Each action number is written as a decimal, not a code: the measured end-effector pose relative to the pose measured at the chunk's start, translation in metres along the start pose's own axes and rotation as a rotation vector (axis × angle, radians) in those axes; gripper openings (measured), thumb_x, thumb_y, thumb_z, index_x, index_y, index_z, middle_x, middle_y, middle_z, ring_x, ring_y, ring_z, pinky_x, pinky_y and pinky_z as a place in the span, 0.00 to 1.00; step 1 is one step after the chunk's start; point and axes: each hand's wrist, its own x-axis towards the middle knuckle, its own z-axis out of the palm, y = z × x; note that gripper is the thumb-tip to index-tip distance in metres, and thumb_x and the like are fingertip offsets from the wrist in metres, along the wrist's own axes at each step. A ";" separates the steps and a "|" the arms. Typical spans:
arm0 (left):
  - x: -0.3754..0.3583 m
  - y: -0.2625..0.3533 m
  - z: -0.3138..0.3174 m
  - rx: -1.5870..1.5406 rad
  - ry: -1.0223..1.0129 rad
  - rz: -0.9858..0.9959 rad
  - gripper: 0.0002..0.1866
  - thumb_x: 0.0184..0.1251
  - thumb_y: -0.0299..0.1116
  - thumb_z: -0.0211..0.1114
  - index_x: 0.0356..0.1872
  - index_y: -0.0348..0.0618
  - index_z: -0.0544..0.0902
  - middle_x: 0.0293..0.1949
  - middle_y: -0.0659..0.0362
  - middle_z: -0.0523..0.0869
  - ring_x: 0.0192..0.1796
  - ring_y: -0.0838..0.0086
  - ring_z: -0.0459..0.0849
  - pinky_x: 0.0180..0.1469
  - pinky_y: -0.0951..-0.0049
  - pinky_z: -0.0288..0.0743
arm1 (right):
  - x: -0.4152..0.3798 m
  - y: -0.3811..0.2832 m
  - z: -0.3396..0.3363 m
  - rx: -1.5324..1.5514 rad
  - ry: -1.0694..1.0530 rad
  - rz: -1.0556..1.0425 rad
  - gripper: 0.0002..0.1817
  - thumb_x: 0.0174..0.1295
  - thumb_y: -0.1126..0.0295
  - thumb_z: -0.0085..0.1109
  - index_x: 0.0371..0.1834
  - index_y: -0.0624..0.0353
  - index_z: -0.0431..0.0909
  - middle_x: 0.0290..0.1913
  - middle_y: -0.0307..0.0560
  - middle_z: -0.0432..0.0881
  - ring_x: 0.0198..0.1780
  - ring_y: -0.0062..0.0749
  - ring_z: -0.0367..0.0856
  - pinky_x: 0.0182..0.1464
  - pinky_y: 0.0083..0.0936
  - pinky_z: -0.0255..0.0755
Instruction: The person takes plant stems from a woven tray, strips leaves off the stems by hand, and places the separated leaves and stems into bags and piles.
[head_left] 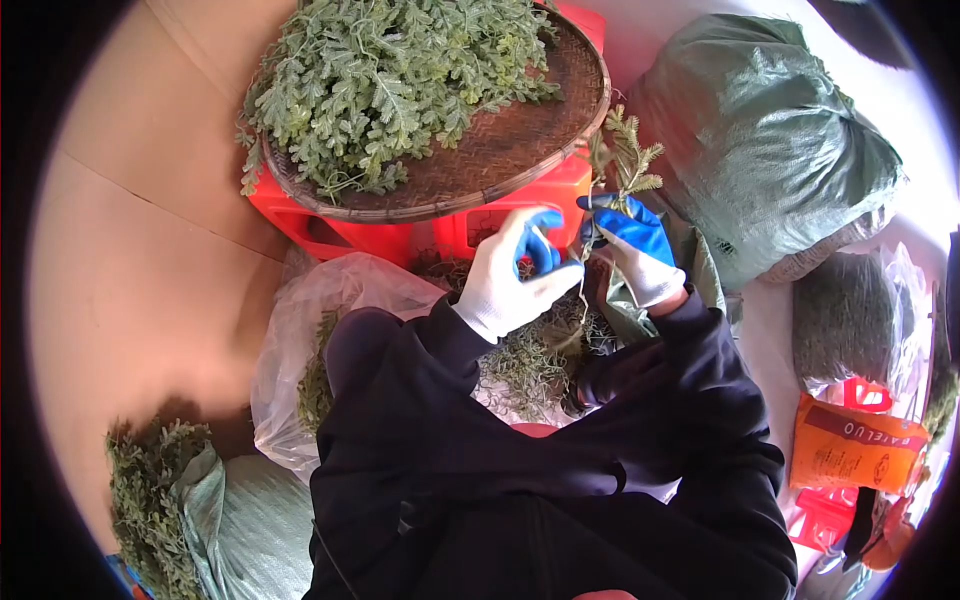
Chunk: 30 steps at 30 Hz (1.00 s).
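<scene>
Sprig (634, 168) sits in the right hand (635, 243), its grip closed around it, leafy tip rising above the fingers. The left hand (515, 275) faces it just beside, grip half open with fingers curled; whether it touches the thin stem (584, 300) hanging between them, I cannot tell. Beyond, a round tray (490, 150) bears a heap of greenery (390, 85), with a green sack (765, 150) to the right.

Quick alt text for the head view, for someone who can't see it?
The gloved right hand holds a leafy green sprig, the gloved left hand curled close beside it. Beyond them, a round woven tray piled with greenery sits on a red stand, with a large green sack to its right.
</scene>
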 end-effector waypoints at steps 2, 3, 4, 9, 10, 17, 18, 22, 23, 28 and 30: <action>0.002 -0.003 0.011 -0.337 0.122 -0.323 0.30 0.54 0.30 0.76 0.55 0.37 0.70 0.31 0.61 0.80 0.31 0.81 0.79 0.35 0.77 0.74 | -0.005 -0.004 0.006 0.106 0.037 0.032 0.12 0.68 0.72 0.57 0.51 0.63 0.79 0.43 0.40 0.84 0.43 0.20 0.81 0.47 0.17 0.74; 0.002 -0.005 0.011 -0.467 0.097 -0.429 0.30 0.56 0.31 0.75 0.57 0.37 0.68 0.37 0.59 0.81 0.36 0.81 0.79 0.39 0.78 0.75 | -0.006 0.001 0.008 0.118 0.023 0.000 0.12 0.67 0.73 0.58 0.52 0.63 0.79 0.45 0.40 0.84 0.45 0.20 0.80 0.49 0.18 0.74; 0.003 -0.014 0.015 -0.399 0.099 -0.524 0.27 0.59 0.28 0.72 0.57 0.38 0.69 0.39 0.58 0.82 0.39 0.79 0.81 0.42 0.77 0.77 | -0.006 0.005 0.010 0.131 0.007 -0.033 0.13 0.66 0.74 0.59 0.53 0.63 0.78 0.46 0.40 0.84 0.47 0.20 0.80 0.51 0.19 0.74; 0.007 -0.026 0.023 -0.849 0.172 -0.469 0.26 0.64 0.22 0.65 0.61 0.38 0.67 0.46 0.56 0.81 0.47 0.74 0.83 0.50 0.74 0.79 | -0.009 0.004 0.022 0.266 -0.049 -0.005 0.16 0.64 0.77 0.61 0.55 0.64 0.77 0.49 0.41 0.83 0.50 0.22 0.79 0.54 0.22 0.74; 0.009 -0.022 0.022 -0.808 0.243 -0.428 0.26 0.62 0.20 0.65 0.61 0.39 0.67 0.47 0.57 0.80 0.47 0.74 0.83 0.50 0.74 0.79 | -0.009 0.004 0.023 0.225 -0.055 -0.009 0.16 0.64 0.77 0.61 0.55 0.64 0.77 0.49 0.41 0.83 0.51 0.23 0.79 0.54 0.22 0.74; 0.011 -0.003 0.011 -0.633 0.348 -0.290 0.39 0.55 0.12 0.64 0.68 0.44 0.60 0.52 0.56 0.73 0.46 0.74 0.81 0.47 0.74 0.80 | -0.013 0.025 0.035 0.099 -0.043 0.097 0.13 0.64 0.77 0.61 0.51 0.64 0.80 0.46 0.39 0.84 0.49 0.21 0.80 0.51 0.19 0.74; 0.012 -0.002 0.010 -0.638 0.345 -0.276 0.40 0.55 0.11 0.64 0.69 0.44 0.59 0.52 0.56 0.73 0.45 0.74 0.81 0.47 0.75 0.80 | -0.013 0.025 0.035 0.003 -0.039 0.115 0.12 0.64 0.77 0.60 0.51 0.65 0.80 0.46 0.38 0.84 0.48 0.20 0.81 0.51 0.19 0.74; 0.012 -0.001 0.008 -0.636 0.307 -0.233 0.41 0.54 0.11 0.64 0.69 0.45 0.59 0.52 0.57 0.71 0.42 0.75 0.82 0.44 0.77 0.79 | -0.015 0.036 0.040 0.100 -0.059 0.067 0.13 0.65 0.76 0.60 0.52 0.65 0.80 0.47 0.40 0.85 0.49 0.20 0.81 0.51 0.19 0.74; 0.011 -0.003 0.009 -0.629 0.292 -0.225 0.41 0.54 0.11 0.64 0.69 0.45 0.58 0.52 0.57 0.71 0.42 0.76 0.82 0.43 0.77 0.79 | -0.015 0.045 0.039 0.167 -0.069 0.029 0.13 0.65 0.78 0.59 0.52 0.65 0.79 0.48 0.41 0.85 0.49 0.21 0.81 0.52 0.20 0.74; 0.013 -0.002 0.005 -0.599 0.322 -0.175 0.40 0.53 0.08 0.60 0.69 0.46 0.60 0.47 0.60 0.70 0.39 0.77 0.81 0.41 0.77 0.80 | -0.015 0.047 0.028 -0.124 -0.077 0.001 0.16 0.69 0.70 0.55 0.57 0.61 0.77 0.49 0.41 0.84 0.47 0.24 0.82 0.48 0.22 0.76; 0.015 -0.008 0.001 -0.742 0.364 -0.141 0.39 0.54 0.08 0.58 0.68 0.47 0.61 0.46 0.60 0.70 0.40 0.76 0.81 0.41 0.76 0.80 | -0.012 0.046 0.024 -0.057 0.011 0.118 0.17 0.69 0.67 0.55 0.59 0.60 0.76 0.49 0.40 0.83 0.46 0.25 0.82 0.45 0.23 0.77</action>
